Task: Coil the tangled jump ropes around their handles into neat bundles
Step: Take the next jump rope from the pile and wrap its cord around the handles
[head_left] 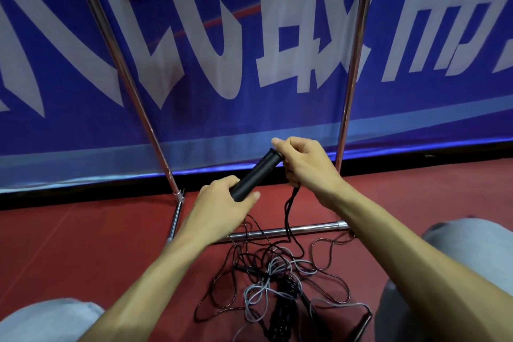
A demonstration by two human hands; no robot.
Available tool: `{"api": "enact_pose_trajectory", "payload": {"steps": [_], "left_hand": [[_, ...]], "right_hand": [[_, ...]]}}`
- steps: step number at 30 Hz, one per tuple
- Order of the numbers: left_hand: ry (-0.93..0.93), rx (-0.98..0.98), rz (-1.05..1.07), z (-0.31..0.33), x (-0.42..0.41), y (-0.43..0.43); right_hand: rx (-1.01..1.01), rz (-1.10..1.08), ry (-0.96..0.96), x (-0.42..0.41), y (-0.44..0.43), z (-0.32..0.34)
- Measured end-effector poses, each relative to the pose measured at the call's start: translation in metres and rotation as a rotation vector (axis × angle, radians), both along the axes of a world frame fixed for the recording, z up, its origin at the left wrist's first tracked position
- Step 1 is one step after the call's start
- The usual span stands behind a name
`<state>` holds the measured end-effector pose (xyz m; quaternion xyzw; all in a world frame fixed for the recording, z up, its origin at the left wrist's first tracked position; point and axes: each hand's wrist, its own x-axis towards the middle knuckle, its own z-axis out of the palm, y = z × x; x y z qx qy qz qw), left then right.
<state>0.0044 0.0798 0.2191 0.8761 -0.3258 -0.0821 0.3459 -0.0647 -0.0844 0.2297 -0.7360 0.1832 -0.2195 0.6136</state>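
Red floor (69,244), blue banner (249,64) | left hand (222,203) grips black handle (254,175) | right hand (302,164) pinches limp cord (288,208) at handle's tip | tangled pile (277,280): light, floppy, likely to snag.

A single wide-angle camera rides on the person's head, looking forward and down. It sits close, the rope tangle (286,286) on the red floor (83,244) right beneath it and the blue banner (222,119) just ahead.
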Motion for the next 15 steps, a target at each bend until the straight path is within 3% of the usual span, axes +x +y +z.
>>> {"api": "enact_pose_trajectory", "payload": {"steps": [4,9,12,15], "left_hand": [[-0.094,0.012,0.080,0.002,0.000,-0.002],[-0.052,-0.077,0.089,0.004,0.003,-0.001],[0.083,-0.203,0.125,0.004,0.009,0.001],[0.359,-0.450,0.160,0.004,0.014,0.002]], "right_hand": [[-0.001,-0.018,-0.045,0.001,-0.001,0.001],[0.075,0.092,-0.098,-0.003,0.004,0.007],[0.015,0.171,-0.036,-0.003,0.008,0.007],[-0.114,0.270,0.046,-0.002,0.010,0.000]]}}
